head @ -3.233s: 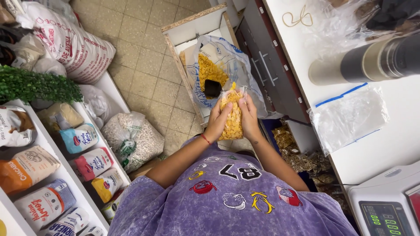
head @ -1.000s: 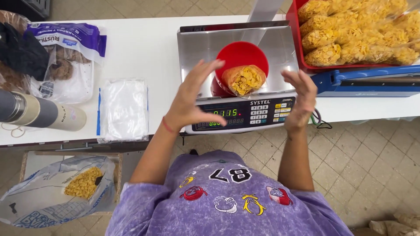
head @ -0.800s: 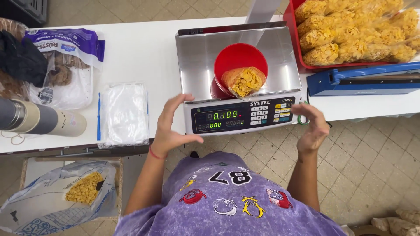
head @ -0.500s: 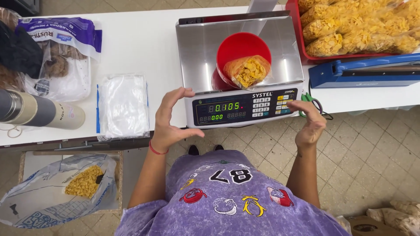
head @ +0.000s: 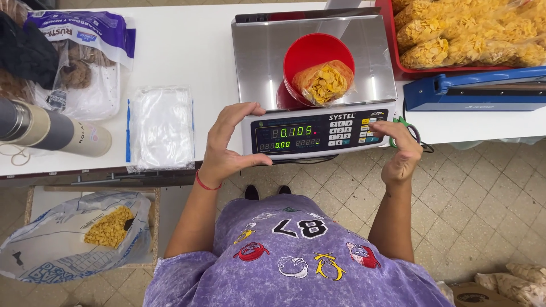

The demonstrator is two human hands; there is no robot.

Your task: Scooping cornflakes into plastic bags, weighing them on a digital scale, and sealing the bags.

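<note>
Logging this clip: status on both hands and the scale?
Left hand open, gripping grey electronic scale front corner. Right hand open, fingers at keypad. Red plastic cup with clear bag of yellow flakes on pan. Nothing obstructing.

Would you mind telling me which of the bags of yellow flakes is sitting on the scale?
The small open bag standing in the red cup on the scale's steel pan; the others lie in the red tray or below the counter.

floor point(head: 489, 216): beige square tiles, kinda worn | worktop point(head: 187, 51): plain white, long | light: bright and even, pretty soft shadows
</note>
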